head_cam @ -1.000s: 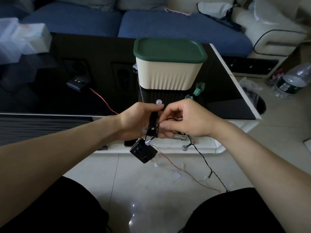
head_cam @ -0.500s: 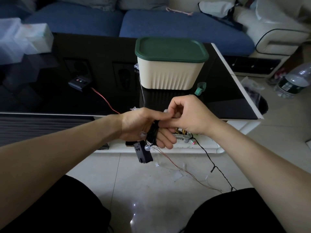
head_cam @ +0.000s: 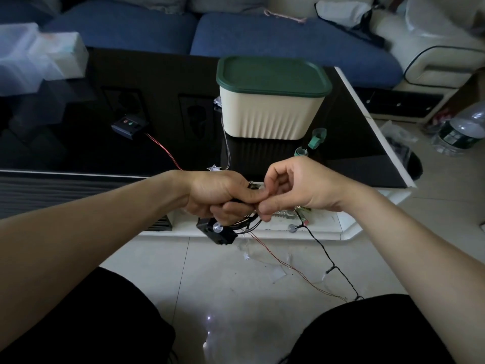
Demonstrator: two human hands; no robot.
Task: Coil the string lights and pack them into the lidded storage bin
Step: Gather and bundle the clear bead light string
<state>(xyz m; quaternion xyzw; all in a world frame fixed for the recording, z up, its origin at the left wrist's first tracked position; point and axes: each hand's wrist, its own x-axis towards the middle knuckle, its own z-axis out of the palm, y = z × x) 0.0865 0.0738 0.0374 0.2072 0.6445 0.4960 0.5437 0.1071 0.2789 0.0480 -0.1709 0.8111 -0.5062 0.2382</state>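
Note:
My left hand (head_cam: 217, 195) is closed around a small coil of black-wired string lights (head_cam: 244, 222), with a clear bulb and a black battery box (head_cam: 219, 232) hanging below the fist. My right hand (head_cam: 294, 187) pinches the same wire right beside the left fingers. The loose end of the black wire (head_cam: 329, 261) runs from my right hand down to the floor. The cream storage bin (head_cam: 267, 114) stands on the black table behind my hands, with its green lid (head_cam: 273, 74) on.
A second light string with a red wire (head_cam: 162, 148) leads from a small black switch box (head_cam: 128, 125) across the glossy black table (head_cam: 349, 137). A blue sofa lies behind. A plastic bottle (head_cam: 462, 130) lies on the floor at right. My knees frame the tiled floor.
My left hand has turned knuckles up over the coil, and my right hand has shifted its pinch to the wire at the left fingertips. The battery box swung slightly.

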